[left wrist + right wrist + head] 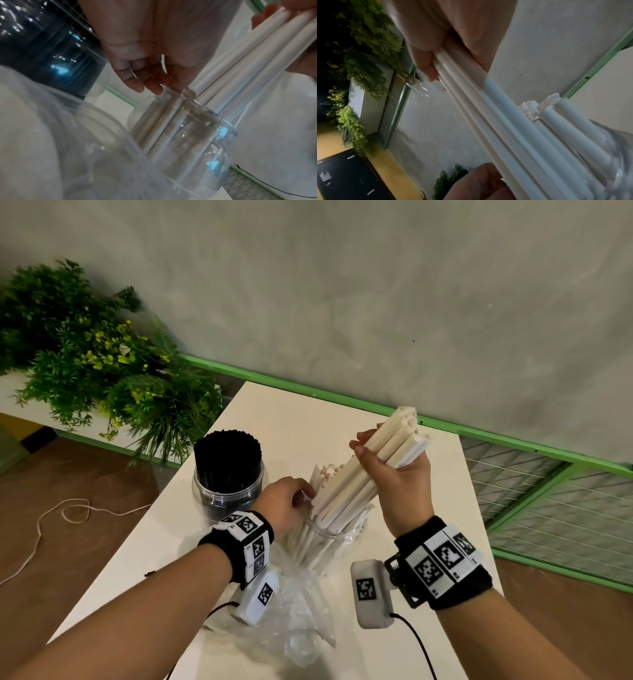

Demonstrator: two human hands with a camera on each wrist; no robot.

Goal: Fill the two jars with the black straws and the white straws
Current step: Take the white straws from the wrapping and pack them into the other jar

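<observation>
Right hand (394, 474) grips white straws (387, 446).

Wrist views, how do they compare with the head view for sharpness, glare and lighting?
Head view: evenly lit and sharp on the black straws, edges bowed by the wide lens. Left wrist view: dim and soft, blue-white glare on the clear jar, foreground plastic out of focus. Right wrist view: the white straws in the right hand are motion-smeared, the left edge falls into darkness.
</observation>
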